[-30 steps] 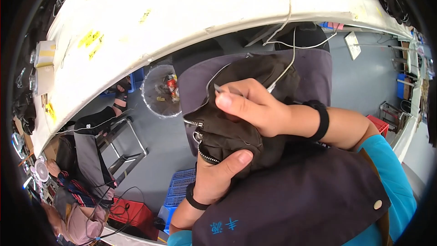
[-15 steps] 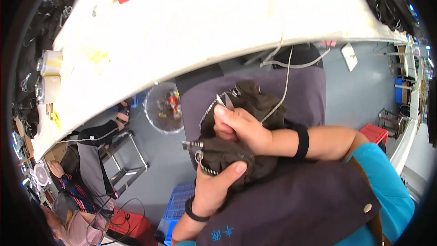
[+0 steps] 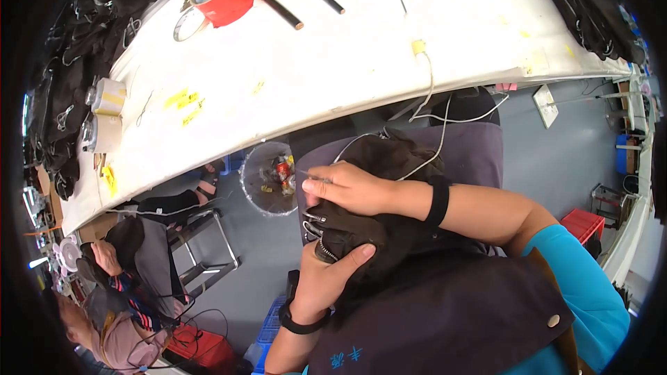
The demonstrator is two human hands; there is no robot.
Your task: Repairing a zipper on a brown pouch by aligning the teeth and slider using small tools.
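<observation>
Step in hand, by the look of it: trimming at the zip of the dark garment [image 3: 379, 226] in the lap, below table edge [image 3: 333, 107]; L hand [image 3: 332, 274] clamps it underneath w/ thumb on top, R hand [image 3: 347, 189] pinches small snips [image 3: 310, 175] at the fabric; next move prob. needs a steady hold & blade tips kept off the zip teeth.

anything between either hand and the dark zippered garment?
Nothing visible. The left hand grips the dark garment from below, and the right hand rests on top by the zipper.

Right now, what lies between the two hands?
In the head view, a bunched dark brown garment with a metal zipper fills the gap between the left hand and right hand.
</observation>
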